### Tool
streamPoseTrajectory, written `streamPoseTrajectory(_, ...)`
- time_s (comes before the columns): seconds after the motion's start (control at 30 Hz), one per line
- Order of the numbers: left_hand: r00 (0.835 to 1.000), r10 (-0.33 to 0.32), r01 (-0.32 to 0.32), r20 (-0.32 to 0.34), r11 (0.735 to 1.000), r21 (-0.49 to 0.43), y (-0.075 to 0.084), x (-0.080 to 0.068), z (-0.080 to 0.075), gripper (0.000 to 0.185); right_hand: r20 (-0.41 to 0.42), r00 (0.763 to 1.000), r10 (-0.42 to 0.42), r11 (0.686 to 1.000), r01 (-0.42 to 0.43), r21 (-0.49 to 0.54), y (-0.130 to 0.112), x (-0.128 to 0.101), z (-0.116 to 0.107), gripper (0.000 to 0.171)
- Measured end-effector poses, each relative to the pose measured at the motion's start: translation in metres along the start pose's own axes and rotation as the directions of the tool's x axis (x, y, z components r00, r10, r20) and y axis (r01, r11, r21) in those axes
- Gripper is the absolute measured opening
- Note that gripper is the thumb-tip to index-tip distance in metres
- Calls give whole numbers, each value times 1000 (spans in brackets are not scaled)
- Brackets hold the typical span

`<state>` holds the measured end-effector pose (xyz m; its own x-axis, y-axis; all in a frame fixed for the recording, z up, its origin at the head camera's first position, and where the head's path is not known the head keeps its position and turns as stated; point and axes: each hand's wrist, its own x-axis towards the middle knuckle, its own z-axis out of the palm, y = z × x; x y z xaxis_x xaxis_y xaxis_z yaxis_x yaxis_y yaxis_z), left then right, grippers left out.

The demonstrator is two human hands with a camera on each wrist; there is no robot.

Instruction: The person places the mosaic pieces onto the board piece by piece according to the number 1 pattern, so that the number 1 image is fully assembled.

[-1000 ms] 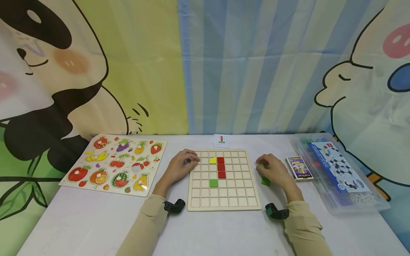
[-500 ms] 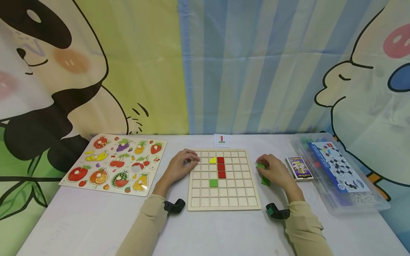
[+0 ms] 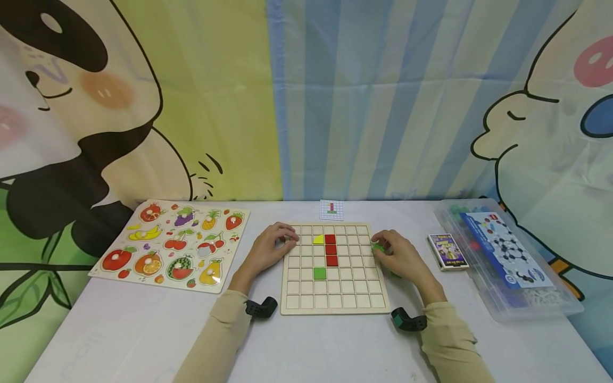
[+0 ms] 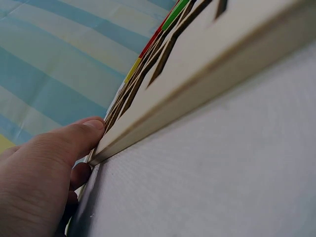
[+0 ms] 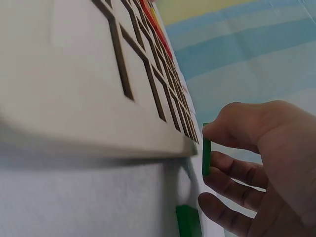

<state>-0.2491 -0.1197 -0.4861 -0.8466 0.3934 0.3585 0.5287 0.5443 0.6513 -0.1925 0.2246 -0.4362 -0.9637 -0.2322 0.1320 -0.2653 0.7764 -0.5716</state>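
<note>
A wooden grid board [image 3: 351, 300] lies in the middle of the white table. It holds three red squares [image 3: 330, 249] in a column, a yellow piece [image 3: 318, 239] and a green square [image 3: 319, 273]. My left hand [image 3: 274, 246] rests on the board's left edge, with the thumb [image 4: 74, 136] against its rim. My right hand [image 3: 395, 255] pinches a green tile [image 5: 206, 157] over the board's right edge. Another green tile [image 5: 187, 220] lies on the table under that hand.
A fruit peg puzzle [image 3: 172, 244] lies at the left. A small pattern card [image 3: 331, 210] stands behind the board. A card box [image 3: 447, 251] and a clear plastic case [image 3: 507, 255] sit at the right. A cartoon curtain hangs behind the table.
My right hand has lifted a green tile and moved left from the table to the board's right edge. The left hand has stayed put.
</note>
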Motion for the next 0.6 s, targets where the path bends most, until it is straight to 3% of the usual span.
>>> streamPoseTrajectory(0.23,1000,-3,3,4,1000,1,0,0,0,8,18,998,-63,997,62,40,-13,1,6,23)
streamPoseTrajectory(0.6,1000,-3,3,4,1000,-9,1,0,-1,8,40,995,-87,995,85,47,-32,1,14,19)
